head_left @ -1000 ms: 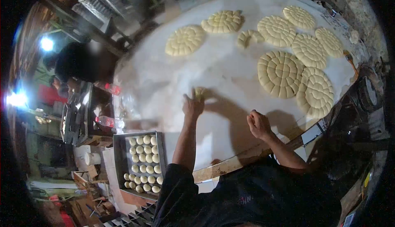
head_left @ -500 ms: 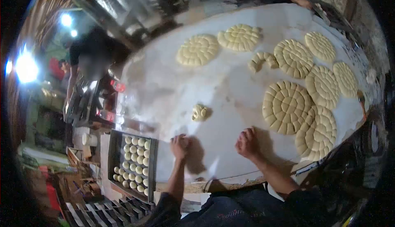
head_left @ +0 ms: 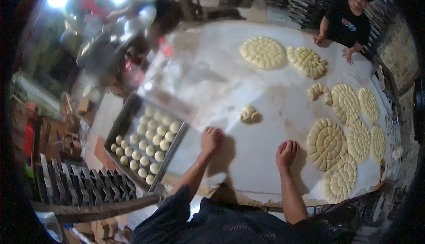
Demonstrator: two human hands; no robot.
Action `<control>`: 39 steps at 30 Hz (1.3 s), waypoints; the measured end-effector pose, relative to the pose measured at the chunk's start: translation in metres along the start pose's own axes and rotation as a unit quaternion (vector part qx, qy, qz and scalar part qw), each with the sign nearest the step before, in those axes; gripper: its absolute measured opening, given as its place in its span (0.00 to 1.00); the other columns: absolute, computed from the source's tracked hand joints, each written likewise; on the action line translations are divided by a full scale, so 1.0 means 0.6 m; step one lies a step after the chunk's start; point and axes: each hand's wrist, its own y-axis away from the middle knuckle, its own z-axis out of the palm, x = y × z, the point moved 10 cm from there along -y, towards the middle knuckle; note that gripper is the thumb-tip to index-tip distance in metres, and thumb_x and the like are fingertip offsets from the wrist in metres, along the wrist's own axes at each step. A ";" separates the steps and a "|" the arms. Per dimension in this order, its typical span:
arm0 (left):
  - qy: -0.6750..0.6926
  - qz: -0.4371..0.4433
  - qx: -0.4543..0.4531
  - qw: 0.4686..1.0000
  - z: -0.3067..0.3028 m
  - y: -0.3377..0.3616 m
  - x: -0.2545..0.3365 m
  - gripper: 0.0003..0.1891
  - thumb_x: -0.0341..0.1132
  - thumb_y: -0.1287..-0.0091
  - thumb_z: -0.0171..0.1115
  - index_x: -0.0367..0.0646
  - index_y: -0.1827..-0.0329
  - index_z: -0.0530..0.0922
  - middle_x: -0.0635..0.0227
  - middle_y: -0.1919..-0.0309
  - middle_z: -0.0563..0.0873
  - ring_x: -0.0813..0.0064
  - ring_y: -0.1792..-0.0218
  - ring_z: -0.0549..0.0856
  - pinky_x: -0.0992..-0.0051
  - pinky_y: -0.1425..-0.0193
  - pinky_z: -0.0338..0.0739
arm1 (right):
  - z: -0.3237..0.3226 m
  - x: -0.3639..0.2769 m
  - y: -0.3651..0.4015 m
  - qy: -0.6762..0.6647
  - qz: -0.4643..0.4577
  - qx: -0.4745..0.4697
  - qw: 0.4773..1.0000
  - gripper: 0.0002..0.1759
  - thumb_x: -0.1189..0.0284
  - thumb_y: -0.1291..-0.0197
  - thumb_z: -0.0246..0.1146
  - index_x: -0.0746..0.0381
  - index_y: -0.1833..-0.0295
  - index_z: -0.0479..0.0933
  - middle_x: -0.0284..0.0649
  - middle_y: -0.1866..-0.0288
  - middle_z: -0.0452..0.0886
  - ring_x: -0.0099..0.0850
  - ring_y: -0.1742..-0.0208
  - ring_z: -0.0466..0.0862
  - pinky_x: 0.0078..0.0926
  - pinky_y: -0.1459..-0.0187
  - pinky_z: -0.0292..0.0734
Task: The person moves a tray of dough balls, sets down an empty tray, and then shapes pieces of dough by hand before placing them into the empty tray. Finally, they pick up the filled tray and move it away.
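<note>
My left hand rests on the pale table, its fingers curled down and closed. Level with it on the right, my right hand is also curled against the tabletop. Whatever lies under either palm is hidden. Beyond and between the hands sits a small lump of dough pieces. A large flat dough round, cut into segments, lies right of my right hand. To the left of my left hand, a dark metal tray holds rows of round dough balls.
More cut dough rounds lie at the far side and right. A curved dough strip is beside them. A co-worker stands at the far right corner, hands on the table. Metal racking stands at lower left.
My view has swung, so the table's contents appear farther right and the co-worker now shows fully. Both hands stay curled on the table; the dough lump keeps its place between and beyond them.
</note>
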 end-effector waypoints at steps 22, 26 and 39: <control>-0.176 -0.151 0.012 0.973 -0.597 0.148 -0.682 0.26 0.20 0.40 0.50 0.42 0.36 0.68 0.49 0.45 0.76 0.51 0.46 0.76 0.62 0.40 0.71 | 0.213 -1.020 0.125 -0.394 -0.339 -0.277 0.808 0.17 0.74 0.49 0.67 0.66 0.53 0.75 0.49 0.55 0.79 0.44 0.55 0.82 0.36 0.53 0.78; -0.124 -0.169 0.109 0.972 -0.690 0.162 -0.572 0.34 0.20 0.40 0.52 0.42 0.27 0.59 0.47 0.40 0.72 0.50 0.42 0.74 0.64 0.37 0.70 | 0.404 -1.166 0.242 -0.382 -0.389 -0.398 0.738 0.16 0.68 0.45 0.66 0.64 0.53 0.76 0.48 0.50 0.79 0.49 0.45 0.78 0.41 0.42 0.73; 0.052 0.153 -0.022 0.987 -0.342 -0.244 -0.058 0.25 0.27 0.49 0.68 0.37 0.45 0.76 0.56 0.56 0.81 0.60 0.58 0.82 0.67 0.51 0.77 | 0.114 -0.279 -0.035 -0.155 0.009 0.006 0.988 0.05 0.79 0.51 0.62 0.62 0.67 0.75 0.41 0.68 0.78 0.41 0.64 0.76 0.35 0.59 0.72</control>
